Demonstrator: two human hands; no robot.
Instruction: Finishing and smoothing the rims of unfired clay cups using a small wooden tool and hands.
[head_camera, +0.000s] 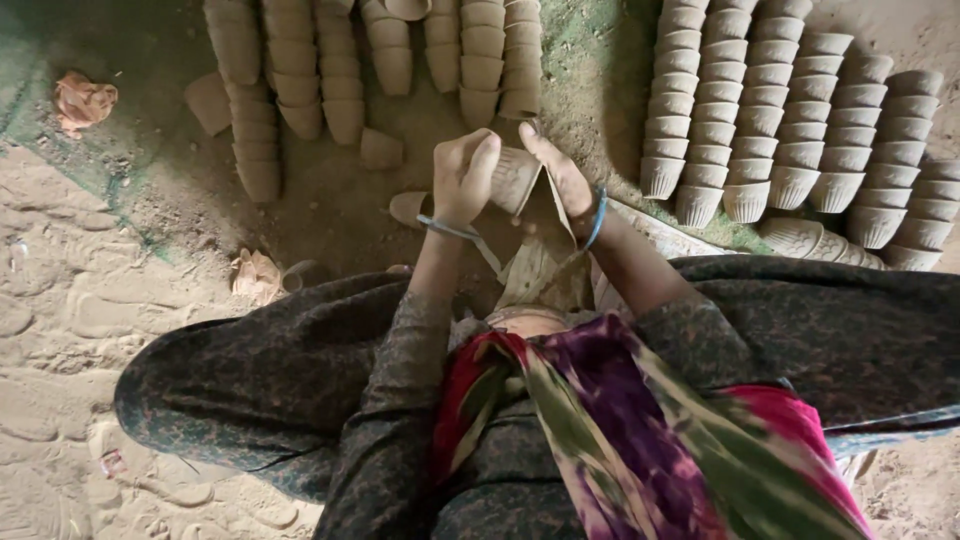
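Both my hands hold one small unfired clay cup (514, 178) out in front of me, above the dirt floor. My left hand (462, 176) grips its left side with curled fingers. My right hand (563, 176) presses against its right side, the thumb up along the rim. Each wrist wears a blue bangle. A pale cloth or paper (540, 262) hangs below the cup over my lap. My dark patterned sleeves and a multicoloured scarf (620, 430) fill the lower view.
Stacked rows of clay cups (790, 110) lie on the ground at the right. More stacks (380, 50) lie at the top left, with loose cups (380, 150) beside them. A crumpled orange rag (84, 100) sits far left. Sandy ground with footprints (60, 300) spreads left.
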